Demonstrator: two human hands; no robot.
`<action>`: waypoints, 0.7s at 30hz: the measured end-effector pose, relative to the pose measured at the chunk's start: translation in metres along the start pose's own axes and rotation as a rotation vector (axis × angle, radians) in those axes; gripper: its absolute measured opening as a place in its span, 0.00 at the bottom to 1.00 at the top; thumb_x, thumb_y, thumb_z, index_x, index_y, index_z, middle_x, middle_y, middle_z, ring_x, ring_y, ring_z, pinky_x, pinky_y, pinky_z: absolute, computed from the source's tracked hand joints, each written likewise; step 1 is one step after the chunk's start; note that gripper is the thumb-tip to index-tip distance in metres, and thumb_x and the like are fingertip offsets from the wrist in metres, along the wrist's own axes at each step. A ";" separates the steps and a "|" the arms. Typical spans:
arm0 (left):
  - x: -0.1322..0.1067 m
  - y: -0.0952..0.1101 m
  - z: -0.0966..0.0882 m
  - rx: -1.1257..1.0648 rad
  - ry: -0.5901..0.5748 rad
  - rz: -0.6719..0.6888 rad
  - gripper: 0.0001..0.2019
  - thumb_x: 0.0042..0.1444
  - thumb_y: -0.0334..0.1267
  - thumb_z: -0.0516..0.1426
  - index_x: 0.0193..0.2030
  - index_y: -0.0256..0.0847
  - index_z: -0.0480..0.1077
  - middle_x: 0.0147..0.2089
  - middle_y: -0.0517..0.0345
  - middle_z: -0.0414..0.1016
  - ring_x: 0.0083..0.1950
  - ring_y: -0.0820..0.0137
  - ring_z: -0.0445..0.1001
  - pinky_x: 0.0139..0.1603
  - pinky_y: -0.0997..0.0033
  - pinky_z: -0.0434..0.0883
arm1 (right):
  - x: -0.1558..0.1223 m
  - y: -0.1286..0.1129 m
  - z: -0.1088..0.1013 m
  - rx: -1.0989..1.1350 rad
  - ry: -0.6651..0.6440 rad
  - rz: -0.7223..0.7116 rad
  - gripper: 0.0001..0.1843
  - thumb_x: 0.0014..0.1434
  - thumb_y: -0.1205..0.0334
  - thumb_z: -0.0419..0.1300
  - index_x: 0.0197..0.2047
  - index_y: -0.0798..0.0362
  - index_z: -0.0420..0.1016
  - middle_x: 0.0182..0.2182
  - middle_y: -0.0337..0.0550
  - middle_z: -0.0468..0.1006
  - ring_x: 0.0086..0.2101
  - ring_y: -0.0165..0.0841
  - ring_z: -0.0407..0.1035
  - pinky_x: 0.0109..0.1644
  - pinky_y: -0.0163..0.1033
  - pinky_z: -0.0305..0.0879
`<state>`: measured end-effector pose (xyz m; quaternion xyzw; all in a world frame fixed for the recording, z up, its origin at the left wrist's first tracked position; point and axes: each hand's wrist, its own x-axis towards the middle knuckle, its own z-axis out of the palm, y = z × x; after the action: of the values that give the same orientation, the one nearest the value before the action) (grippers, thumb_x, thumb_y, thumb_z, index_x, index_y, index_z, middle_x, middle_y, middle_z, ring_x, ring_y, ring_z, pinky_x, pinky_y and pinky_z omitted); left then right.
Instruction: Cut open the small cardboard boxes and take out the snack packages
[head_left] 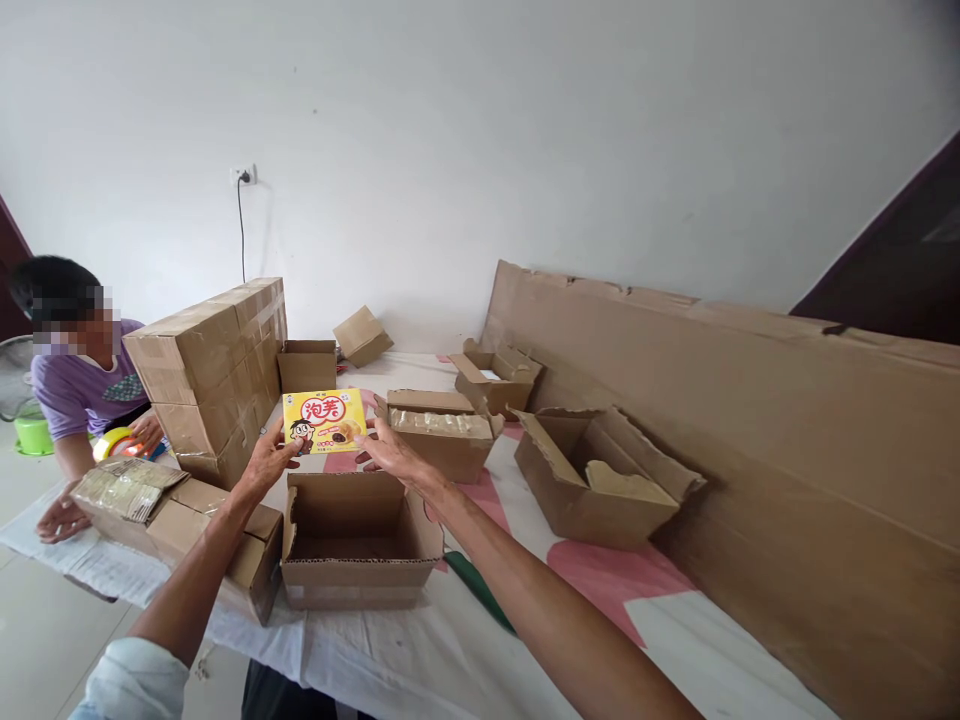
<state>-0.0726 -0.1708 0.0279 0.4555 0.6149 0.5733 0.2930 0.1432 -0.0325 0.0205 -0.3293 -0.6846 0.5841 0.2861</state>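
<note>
Between my two hands is a yellow snack box (327, 418) with red lettering and a cartoon figure, held up with its printed face toward me. My left hand (271, 460) grips its left edge, thumb on the front. At the lower right corner, my right hand (390, 450) grips it too, thumb on the front and fingers behind. Just below the hands stands an open cardboard box (358, 583), with bare cardboard showing inside. Behind my right hand is another open cardboard box (442, 460) with a taped, torn flap.
A wall of stacked taped cartons (214, 360) stands at left, with a long closed carton (202, 520) before it. Further open boxes (585, 500) sit to the right, near a leaning cardboard sheet (750, 430). A person in a purple shirt (82, 385) holds a tape dispenser (116, 445).
</note>
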 end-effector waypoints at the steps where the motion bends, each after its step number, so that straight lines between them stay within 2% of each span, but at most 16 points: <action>1: -0.002 0.005 0.002 -0.001 -0.005 0.028 0.41 0.50 0.54 0.72 0.70 0.45 0.71 0.50 0.50 0.84 0.46 0.60 0.83 0.37 0.69 0.78 | -0.003 -0.002 -0.001 0.016 0.003 -0.006 0.27 0.65 0.50 0.68 0.61 0.50 0.69 0.53 0.55 0.83 0.33 0.35 0.81 0.33 0.40 0.81; 4: -0.016 0.022 0.008 -0.010 -0.040 0.206 0.41 0.56 0.50 0.69 0.75 0.46 0.65 0.59 0.48 0.81 0.49 0.60 0.84 0.41 0.67 0.80 | -0.019 -0.007 -0.008 0.103 -0.005 -0.114 0.30 0.64 0.46 0.68 0.64 0.46 0.68 0.57 0.51 0.82 0.43 0.39 0.83 0.41 0.43 0.83; 7: -0.041 0.040 0.014 0.114 -0.058 0.401 0.39 0.61 0.43 0.66 0.78 0.48 0.61 0.66 0.47 0.78 0.56 0.58 0.82 0.47 0.64 0.81 | -0.046 -0.005 -0.022 0.191 -0.053 -0.293 0.32 0.60 0.41 0.71 0.61 0.45 0.72 0.59 0.48 0.81 0.54 0.45 0.80 0.47 0.45 0.83; 11: -0.083 0.060 0.016 0.412 -0.051 0.532 0.34 0.62 0.39 0.66 0.74 0.49 0.67 0.65 0.49 0.80 0.59 0.54 0.80 0.55 0.56 0.81 | -0.087 0.009 -0.041 0.186 -0.036 -0.347 0.32 0.57 0.37 0.74 0.56 0.46 0.76 0.52 0.50 0.85 0.52 0.47 0.80 0.52 0.51 0.82; 14: -0.108 0.075 0.018 0.550 -0.058 0.573 0.31 0.62 0.39 0.66 0.72 0.50 0.68 0.62 0.49 0.81 0.57 0.54 0.81 0.60 0.51 0.80 | -0.112 0.018 -0.047 0.080 0.006 -0.370 0.26 0.61 0.41 0.72 0.55 0.45 0.77 0.52 0.49 0.85 0.52 0.46 0.80 0.57 0.53 0.80; 18: -0.123 0.095 0.022 0.747 -0.128 0.702 0.32 0.62 0.34 0.64 0.73 0.51 0.64 0.59 0.48 0.80 0.56 0.55 0.81 0.55 0.55 0.81 | -0.130 0.022 -0.043 -0.164 0.099 -0.501 0.20 0.66 0.49 0.67 0.58 0.43 0.76 0.57 0.47 0.83 0.56 0.45 0.79 0.58 0.50 0.80; 21: -0.125 0.106 0.026 0.926 -0.226 0.735 0.29 0.62 0.33 0.63 0.69 0.51 0.67 0.57 0.47 0.80 0.53 0.54 0.81 0.50 0.56 0.82 | -0.135 0.023 -0.037 -0.277 0.169 -0.605 0.17 0.69 0.55 0.64 0.60 0.43 0.75 0.59 0.48 0.80 0.60 0.44 0.76 0.63 0.50 0.77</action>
<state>0.0258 -0.2794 0.1057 0.7767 0.5679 0.2574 -0.0898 0.2589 -0.1136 0.0023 -0.1944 -0.7978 0.3451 0.4545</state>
